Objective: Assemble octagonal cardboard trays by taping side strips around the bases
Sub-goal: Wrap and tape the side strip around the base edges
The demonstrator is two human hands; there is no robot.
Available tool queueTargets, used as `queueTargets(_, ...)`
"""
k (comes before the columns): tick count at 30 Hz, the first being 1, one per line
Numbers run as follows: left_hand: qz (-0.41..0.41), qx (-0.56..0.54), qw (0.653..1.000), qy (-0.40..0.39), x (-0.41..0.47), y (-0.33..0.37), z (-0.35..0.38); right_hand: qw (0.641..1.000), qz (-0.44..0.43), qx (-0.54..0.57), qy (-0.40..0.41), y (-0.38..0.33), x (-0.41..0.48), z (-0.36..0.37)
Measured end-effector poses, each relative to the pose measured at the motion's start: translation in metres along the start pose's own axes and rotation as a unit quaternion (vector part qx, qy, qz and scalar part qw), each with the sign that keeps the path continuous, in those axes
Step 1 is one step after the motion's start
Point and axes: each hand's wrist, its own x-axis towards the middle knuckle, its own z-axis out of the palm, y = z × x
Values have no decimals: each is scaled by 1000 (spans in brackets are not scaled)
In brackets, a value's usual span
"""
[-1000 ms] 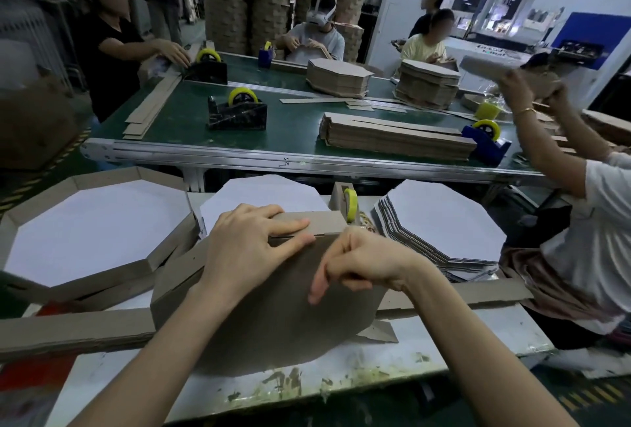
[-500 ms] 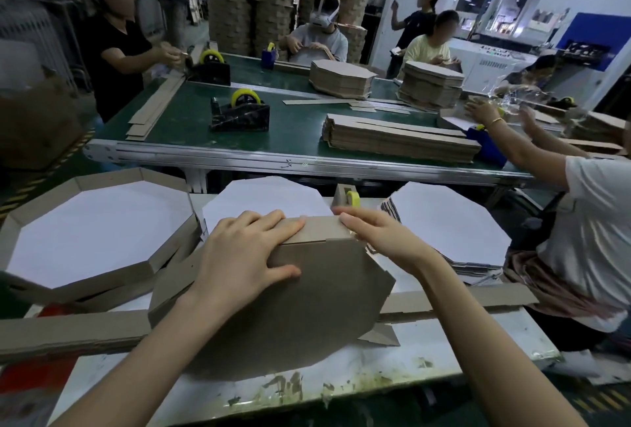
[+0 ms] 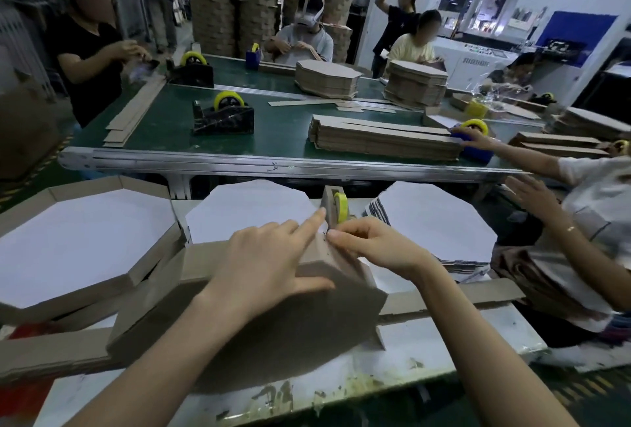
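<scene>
A brown octagonal tray base stands tilted on the white bench, its underside toward me. A cardboard side strip is wrapped along its upper edges. My left hand lies over the top edge, thumb on the base, and presses the strip with the index finger stretched toward the upper corner. My right hand pinches what looks like a piece of clear tape at that corner, just below the small tape dispenser with its yellow roll.
A finished tray sits at the left. White octagonal bases lie behind and in a stack at the right. Loose strips cross the bench. A person's arm reaches in from the right. Beyond is a green conveyor.
My right hand came back from the tape dispenser to the tray's top corner with its fingers pinched. My left index finger stretched out toward that corner. The person at right lowered their arms.
</scene>
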Motion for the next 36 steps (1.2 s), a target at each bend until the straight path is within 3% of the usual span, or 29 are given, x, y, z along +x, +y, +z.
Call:
queueTargets(4,-54,-86,991,89,-37,-30,-15,998,1,-57,-21,-27,7,-5)
queueTargets(8,-142,-245,953,108,-69,-57,-6,996,-20,-77,-31,-49,19,-2)
queueTargets(14,-191,-258,941,110,-97,-69,15,995,-63,-74,-30,-61,38,22)
queueTargets(22,-209,-260,937,103,-99,-80,18,995,-53,-81,-28,-53,42,37)
queueTargets(28,-127,-211,966,79,-88,-69,9,995,-69,-64,-10,-48,39,43)
queueTargets(36,-110,-234,963,73,-84,-68,5,996,-71,-52,-11,-45,39,46)
